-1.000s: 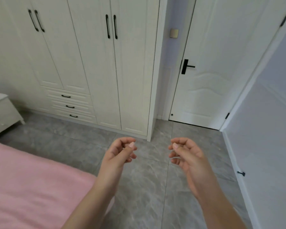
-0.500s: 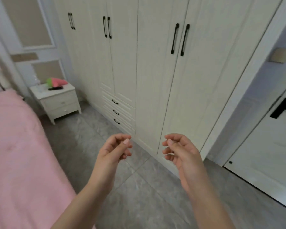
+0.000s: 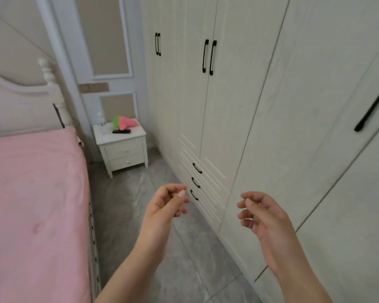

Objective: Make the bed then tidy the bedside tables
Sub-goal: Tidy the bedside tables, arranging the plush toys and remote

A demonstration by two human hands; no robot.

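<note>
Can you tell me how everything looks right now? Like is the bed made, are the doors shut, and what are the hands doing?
Bed: pink cover spread flat.
Bedside table: both drawers shut; bottle, toy and dark flat thing on top.
Pink and green toy: lying on the dark thing.
Clear bottle: upright.
Wardrobe: doors and drawers shut.
Left hand: loosely curled, holding nothing.
Right hand: loosely curled, holding nothing.

There is one bed (image 3: 35,193), one bedside table (image 3: 124,149) with two drawers, one pink-and-green toy (image 3: 124,123), one bottle (image 3: 101,124), and two hands.
</note>
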